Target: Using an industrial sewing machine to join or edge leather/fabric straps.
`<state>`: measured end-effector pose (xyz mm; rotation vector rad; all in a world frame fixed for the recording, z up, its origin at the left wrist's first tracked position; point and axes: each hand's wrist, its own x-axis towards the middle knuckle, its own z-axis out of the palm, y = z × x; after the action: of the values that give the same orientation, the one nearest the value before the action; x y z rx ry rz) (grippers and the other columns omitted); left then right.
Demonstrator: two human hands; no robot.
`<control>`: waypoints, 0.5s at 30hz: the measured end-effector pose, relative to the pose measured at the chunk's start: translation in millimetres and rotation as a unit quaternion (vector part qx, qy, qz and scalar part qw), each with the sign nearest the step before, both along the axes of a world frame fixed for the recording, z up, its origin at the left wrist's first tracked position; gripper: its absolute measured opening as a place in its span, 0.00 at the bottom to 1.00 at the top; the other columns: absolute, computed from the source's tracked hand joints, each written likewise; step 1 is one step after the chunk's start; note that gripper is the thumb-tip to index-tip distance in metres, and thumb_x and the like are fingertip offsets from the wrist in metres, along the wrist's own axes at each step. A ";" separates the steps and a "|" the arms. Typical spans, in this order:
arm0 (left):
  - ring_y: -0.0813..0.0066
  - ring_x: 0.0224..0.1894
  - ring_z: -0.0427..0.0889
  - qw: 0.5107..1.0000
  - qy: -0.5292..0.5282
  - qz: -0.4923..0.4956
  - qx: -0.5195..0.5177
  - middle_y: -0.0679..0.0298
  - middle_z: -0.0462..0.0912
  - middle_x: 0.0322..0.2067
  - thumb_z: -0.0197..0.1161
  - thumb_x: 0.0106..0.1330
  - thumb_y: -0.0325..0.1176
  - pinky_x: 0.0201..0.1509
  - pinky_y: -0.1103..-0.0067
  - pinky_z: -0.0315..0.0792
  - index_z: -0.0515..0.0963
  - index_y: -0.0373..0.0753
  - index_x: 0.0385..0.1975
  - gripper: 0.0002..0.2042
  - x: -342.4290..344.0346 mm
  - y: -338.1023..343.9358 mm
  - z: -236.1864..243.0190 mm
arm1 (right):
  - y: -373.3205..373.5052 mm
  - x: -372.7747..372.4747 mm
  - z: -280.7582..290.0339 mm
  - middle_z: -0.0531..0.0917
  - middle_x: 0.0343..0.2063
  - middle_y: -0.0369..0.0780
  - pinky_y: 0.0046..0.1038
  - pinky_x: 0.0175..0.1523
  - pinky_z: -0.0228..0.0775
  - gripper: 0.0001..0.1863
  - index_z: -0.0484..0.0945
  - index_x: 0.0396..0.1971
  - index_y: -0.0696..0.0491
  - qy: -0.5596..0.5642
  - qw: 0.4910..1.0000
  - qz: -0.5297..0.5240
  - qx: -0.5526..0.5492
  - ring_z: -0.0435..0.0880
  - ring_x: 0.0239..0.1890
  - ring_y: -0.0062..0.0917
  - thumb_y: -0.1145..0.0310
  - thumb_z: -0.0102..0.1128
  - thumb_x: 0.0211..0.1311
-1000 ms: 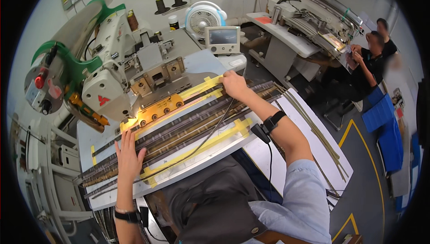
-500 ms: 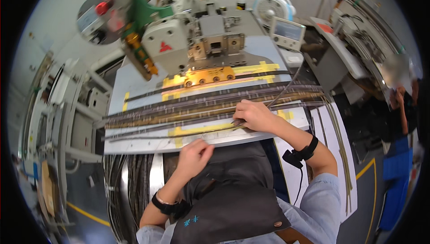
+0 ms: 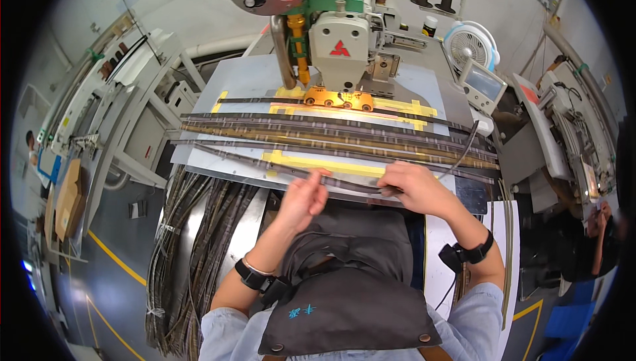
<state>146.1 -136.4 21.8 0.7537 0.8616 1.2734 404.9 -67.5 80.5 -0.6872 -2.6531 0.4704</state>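
A dark, narrow strip (image 3: pixel 258 162) slants across the near part of the work plate, with its right end at my right hand (image 3: pixel 416 187). The fingers of that hand are closed in a pinch on this end. My left hand (image 3: pixel 302 203) hovers at the front edge, over the strip's middle, its index finger stretched out and the others loosely curled. It does not visibly grip the strip, though whether a fingertip touches it I cannot tell. Beyond both hands, several dark and brown banded strips (image 3: pixel 331 137) lie side by side across the plate (image 3: pixel 199 157). Yellow tape (image 3: pixel 344 166) runs just behind my fingers.
A green-and-white sewing machine head (image 3: pixel 341 39) stands over a brass-coloured clamp (image 3: pixel 339 99). Right of it are a white fan (image 3: pixel 469 49) and a control screen (image 3: pixel 482 86). Bundled dark strips (image 3: pixel 179 261) hang at the front left. Another person's arm (image 3: pixel 601 228) shows at far right.
The view has turned, shifting the machine to the right in the picture. My left hand has come up over the strip and its index finger has straightened. My right hand still pinches the strip.
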 end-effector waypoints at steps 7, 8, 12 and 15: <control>0.88 0.11 0.61 0.963 0.079 0.199 0.161 0.69 0.70 0.14 0.46 0.73 0.46 0.13 0.89 0.52 0.77 0.33 0.36 0.21 -55.0 1.1 65.3 | -1.4 11.1 39.1 0.79 0.22 0.42 0.26 0.31 0.68 0.05 0.76 0.31 0.59 0.060 0.987 0.016 -0.146 0.77 0.24 0.30 0.76 0.62 0.54; 0.88 0.10 0.61 0.958 0.099 0.214 0.165 0.69 0.70 0.14 0.46 0.74 0.46 0.13 0.90 0.52 0.77 0.32 0.36 0.21 -58.1 -0.7 71.9 | -1.2 9.6 41.2 0.78 0.22 0.41 0.25 0.31 0.67 0.05 0.76 0.31 0.59 0.066 0.983 0.017 -0.170 0.76 0.24 0.28 0.76 0.62 0.55; 0.88 0.10 0.60 0.938 0.120 0.257 0.197 0.69 0.70 0.13 0.46 0.74 0.45 0.13 0.90 0.52 0.77 0.31 0.34 0.21 -68.5 -4.2 92.4 | 0.9 6.6 44.4 0.79 0.24 0.42 0.25 0.33 0.69 0.06 0.76 0.32 0.60 0.047 0.976 0.023 -0.212 0.78 0.26 0.27 0.75 0.61 0.57; 0.88 0.10 0.60 0.931 0.135 0.270 0.208 0.69 0.69 0.12 0.46 0.74 0.45 0.12 0.89 0.51 0.77 0.31 0.34 0.21 -77.7 -4.3 100.4 | 6.4 5.3 43.3 0.81 0.26 0.42 0.25 0.37 0.71 0.07 0.76 0.35 0.61 0.031 0.968 0.020 -0.249 0.80 0.29 0.26 0.74 0.61 0.58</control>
<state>68.4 -140.7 122.2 1.0912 1.0821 1.9111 410.2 -61.1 123.8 -0.7403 -2.5052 1.1724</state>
